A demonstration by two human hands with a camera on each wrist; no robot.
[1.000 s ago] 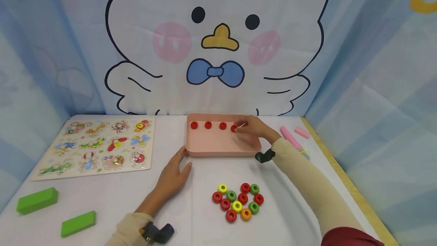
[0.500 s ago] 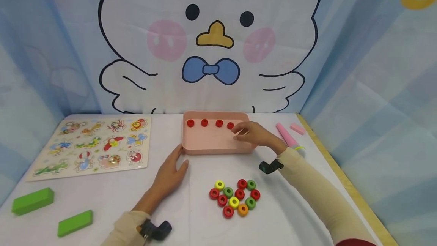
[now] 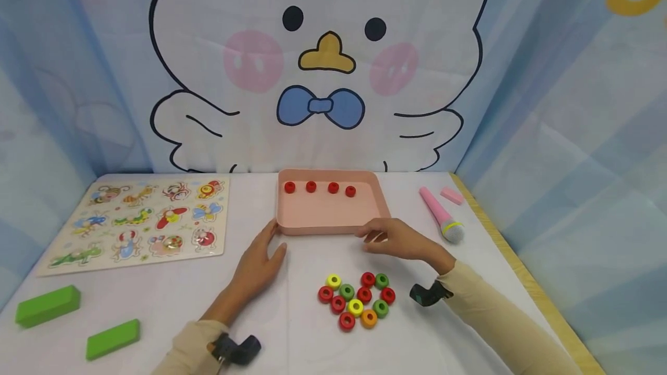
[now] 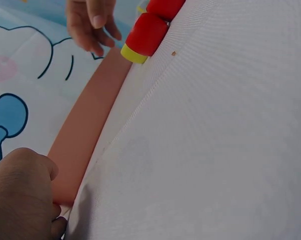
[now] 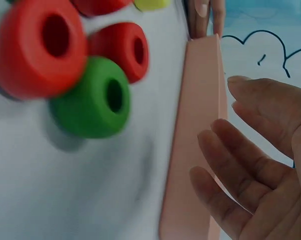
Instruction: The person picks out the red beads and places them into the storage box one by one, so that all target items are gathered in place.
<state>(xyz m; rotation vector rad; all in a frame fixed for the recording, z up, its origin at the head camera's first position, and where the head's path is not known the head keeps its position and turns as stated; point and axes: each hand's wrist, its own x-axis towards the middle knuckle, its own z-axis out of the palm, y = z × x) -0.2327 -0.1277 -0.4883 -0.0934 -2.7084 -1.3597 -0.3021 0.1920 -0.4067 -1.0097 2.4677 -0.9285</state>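
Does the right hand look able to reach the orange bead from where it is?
Probably yes. The right hand looks empty, and nothing covers the orange bead from above, though a yellow bead and a green bead lie close beside it.

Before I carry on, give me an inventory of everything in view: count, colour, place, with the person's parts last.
Table: 1, white cover, wooden right edge
Backdrop: 1, white and blue with a cartoon bird, behind the table
Tray: 1, pink, far centre
Tray beads: 4, red, row along the tray's far side
Loose beads: 12 (6 red, 3 green, 2 yellow, 1 orange), near centre
Puzzle: 1, cream with multicoloured bugs, left
Blocks: 2, green, near left
Small block: 1, pink, far right
Microphone: 1, pink and grey, right
Wrist cameras: 2, black, on the wrists
Sleeves: 2, beige, near edge
Left hand: 1, touching the tray's near left corner
Right hand: 1, holding nothing, by the near right corner
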